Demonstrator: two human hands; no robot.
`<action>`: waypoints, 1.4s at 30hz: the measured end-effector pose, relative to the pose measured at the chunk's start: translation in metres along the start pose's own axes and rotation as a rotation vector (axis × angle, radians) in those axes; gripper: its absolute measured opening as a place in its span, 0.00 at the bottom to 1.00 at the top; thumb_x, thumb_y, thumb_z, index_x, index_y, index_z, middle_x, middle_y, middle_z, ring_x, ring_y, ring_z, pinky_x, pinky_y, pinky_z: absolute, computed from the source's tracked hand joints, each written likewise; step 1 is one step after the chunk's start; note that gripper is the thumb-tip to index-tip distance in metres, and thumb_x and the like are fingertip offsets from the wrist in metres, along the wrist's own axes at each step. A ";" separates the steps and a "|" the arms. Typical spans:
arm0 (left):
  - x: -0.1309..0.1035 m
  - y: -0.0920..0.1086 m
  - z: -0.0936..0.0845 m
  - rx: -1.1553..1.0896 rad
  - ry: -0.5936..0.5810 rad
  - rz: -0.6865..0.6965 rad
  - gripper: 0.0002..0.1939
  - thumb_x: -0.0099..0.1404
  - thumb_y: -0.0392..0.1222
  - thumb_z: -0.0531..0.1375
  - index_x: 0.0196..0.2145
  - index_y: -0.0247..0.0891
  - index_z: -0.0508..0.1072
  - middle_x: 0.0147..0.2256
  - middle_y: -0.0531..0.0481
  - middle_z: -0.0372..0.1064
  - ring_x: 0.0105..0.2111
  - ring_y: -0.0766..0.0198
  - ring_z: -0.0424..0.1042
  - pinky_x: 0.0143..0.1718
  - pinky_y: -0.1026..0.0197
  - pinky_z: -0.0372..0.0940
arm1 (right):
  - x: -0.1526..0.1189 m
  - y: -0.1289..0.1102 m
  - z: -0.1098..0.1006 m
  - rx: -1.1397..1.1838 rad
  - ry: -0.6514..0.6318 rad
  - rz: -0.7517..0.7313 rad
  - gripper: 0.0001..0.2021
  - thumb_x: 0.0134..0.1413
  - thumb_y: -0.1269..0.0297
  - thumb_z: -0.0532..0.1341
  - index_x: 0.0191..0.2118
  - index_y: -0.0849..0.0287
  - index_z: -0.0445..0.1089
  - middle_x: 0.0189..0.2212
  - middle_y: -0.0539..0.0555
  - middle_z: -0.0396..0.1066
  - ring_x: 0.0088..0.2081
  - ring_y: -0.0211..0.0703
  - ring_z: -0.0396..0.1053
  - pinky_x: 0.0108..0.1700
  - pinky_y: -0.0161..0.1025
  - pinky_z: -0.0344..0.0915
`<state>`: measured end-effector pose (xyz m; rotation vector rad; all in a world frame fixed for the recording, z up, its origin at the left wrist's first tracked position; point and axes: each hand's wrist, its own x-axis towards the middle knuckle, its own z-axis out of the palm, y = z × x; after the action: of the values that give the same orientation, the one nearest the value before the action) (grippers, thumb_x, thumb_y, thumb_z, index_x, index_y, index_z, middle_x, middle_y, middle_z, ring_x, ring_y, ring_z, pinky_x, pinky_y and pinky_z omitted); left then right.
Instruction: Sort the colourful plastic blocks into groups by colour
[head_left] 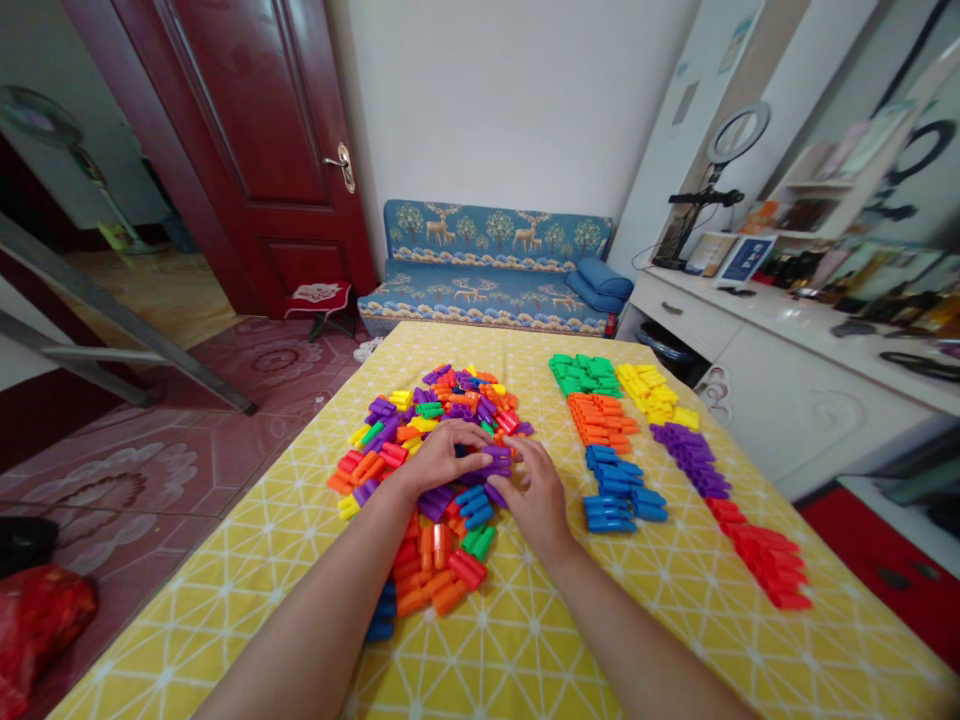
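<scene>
Both hands meet over a mixed pile of bullet-shaped plastic toy blocks [431, 550] in several colours. Between my fingers are purple toy blocks [496, 462]. My left hand [448, 458] grips them from the left with thumb and fingers. From the right, my right hand [536, 490] closes its thumb and fingers on the purple blocks too; its fingertips are partly hidden. Just below the hands lie blue blocks [475, 505] and green blocks [478, 542], resting on the pile.
Right of the pile, blocks lie grouped by colour: green [585, 375], orange [600, 422], blue [616, 490], yellow [654, 395], purple [690, 458] and red [761, 555]. A yellow patterned cloth [525, 640] covers the table. Beyond stand a blue sofa [480, 285] and a white dresser [750, 350].
</scene>
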<state>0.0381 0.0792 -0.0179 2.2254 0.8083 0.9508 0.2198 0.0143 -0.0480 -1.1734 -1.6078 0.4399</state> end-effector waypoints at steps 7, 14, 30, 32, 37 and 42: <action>0.000 0.002 0.000 0.023 0.011 0.007 0.14 0.64 0.50 0.60 0.33 0.38 0.81 0.39 0.43 0.77 0.40 0.58 0.73 0.46 0.56 0.64 | -0.001 0.001 -0.001 -0.288 -0.095 -0.202 0.19 0.54 0.66 0.63 0.53 0.53 0.69 0.46 0.57 0.73 0.48 0.50 0.69 0.51 0.48 0.67; -0.003 -0.002 -0.001 -0.149 0.042 -0.057 0.17 0.63 0.52 0.61 0.28 0.35 0.79 0.37 0.42 0.76 0.39 0.58 0.74 0.44 0.56 0.66 | -0.002 0.009 0.000 -0.088 -0.099 -0.147 0.14 0.60 0.66 0.57 0.51 0.53 0.70 0.45 0.55 0.74 0.47 0.45 0.71 0.50 0.43 0.67; -0.003 0.006 -0.006 -0.071 -0.040 -0.058 0.26 0.51 0.56 0.69 0.44 0.38 0.79 0.43 0.41 0.76 0.45 0.52 0.73 0.51 0.51 0.62 | 0.005 0.005 -0.001 0.521 -0.181 0.320 0.14 0.53 0.57 0.61 0.44 0.55 0.69 0.25 0.47 0.69 0.23 0.36 0.65 0.26 0.33 0.62; -0.003 0.005 -0.006 -0.074 -0.031 -0.058 0.26 0.52 0.57 0.68 0.43 0.37 0.79 0.42 0.40 0.77 0.45 0.51 0.73 0.51 0.51 0.62 | 0.004 0.005 0.001 0.506 -0.195 0.324 0.18 0.48 0.58 0.65 0.47 0.55 0.68 0.26 0.47 0.70 0.24 0.37 0.66 0.28 0.34 0.64; -0.003 0.001 -0.004 -0.070 -0.005 -0.061 0.27 0.49 0.57 0.70 0.42 0.36 0.79 0.42 0.40 0.76 0.45 0.52 0.73 0.50 0.52 0.63 | 0.002 0.002 0.003 0.146 -0.149 0.200 0.24 0.42 0.60 0.70 0.48 0.56 0.69 0.35 0.52 0.74 0.34 0.44 0.71 0.38 0.42 0.68; -0.005 -0.001 -0.004 -0.073 0.011 -0.074 0.26 0.52 0.57 0.68 0.42 0.36 0.78 0.42 0.41 0.76 0.45 0.52 0.73 0.50 0.53 0.63 | 0.000 -0.008 -0.002 -0.121 -0.122 -0.035 0.24 0.47 0.60 0.67 0.53 0.52 0.68 0.49 0.56 0.72 0.50 0.51 0.68 0.53 0.49 0.64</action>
<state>0.0322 0.0776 -0.0182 2.1155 0.8414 0.9425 0.2182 0.0100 -0.0412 -1.2269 -1.7783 0.4021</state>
